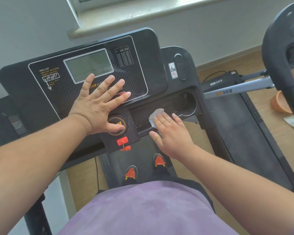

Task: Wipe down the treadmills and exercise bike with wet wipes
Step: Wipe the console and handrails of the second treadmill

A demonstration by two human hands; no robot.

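Note:
I stand on a black treadmill, facing its console (41,85) with a grey screen (89,65). My left hand (100,102) lies flat with spread fingers on the console below the screen, its thumb on the round dial (116,124). My right hand (171,133) presses a white wet wipe (155,116) with straight fingers onto the tray ledge right of the dial. Most of the wipe is hidden under the fingers.
A red safety key (122,141) clips below the dial. A cup recess (187,100) sits right of the wipe. A second treadmill (241,119) lies folded low on the right, with a black curved frame (278,53) and orange pots (280,104) on the wooden floor. A window sill runs above.

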